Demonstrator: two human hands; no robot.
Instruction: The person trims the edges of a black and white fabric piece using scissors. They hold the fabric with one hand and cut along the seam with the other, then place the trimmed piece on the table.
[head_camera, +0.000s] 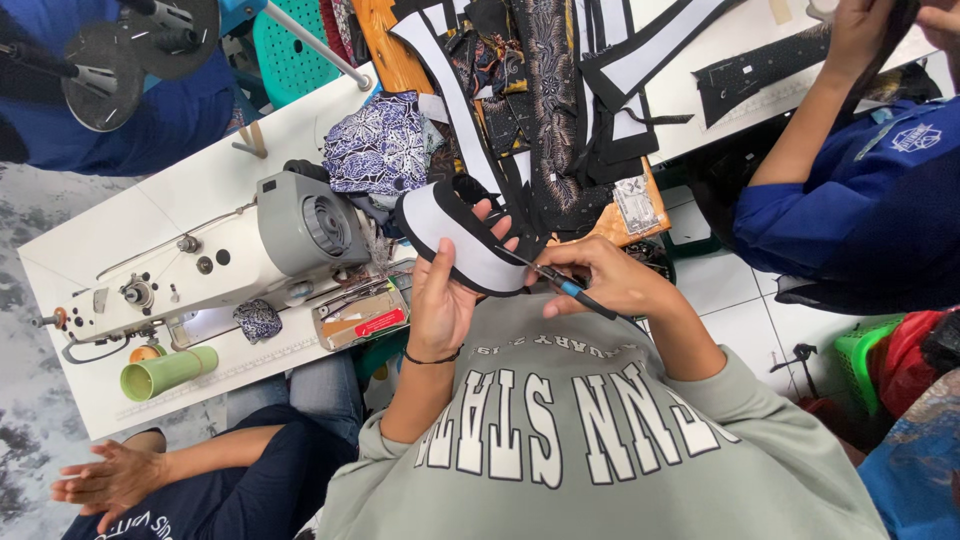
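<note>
My left hand (441, 300), with a thin black band on its wrist, holds up a curved white fabric piece edged in black (452, 235). Thumb and fingers pinch its lower edge. My right hand (612, 280) grips a slim blue-handled pointed tool (566, 286). The tool's tip touches the black edge of the fabric piece, close to my left fingertips. Both hands are raised in front of my grey-green sweatshirt.
A grey-white sewing machine (210, 260) stands on a white table (70, 250) with a green cone (168, 372) and small tool tray (360, 315). Black, white and patterned fabric pieces (540, 90) pile ahead. One person in blue (860, 200) sits right; another person's clasped hands (110, 478) are lower left.
</note>
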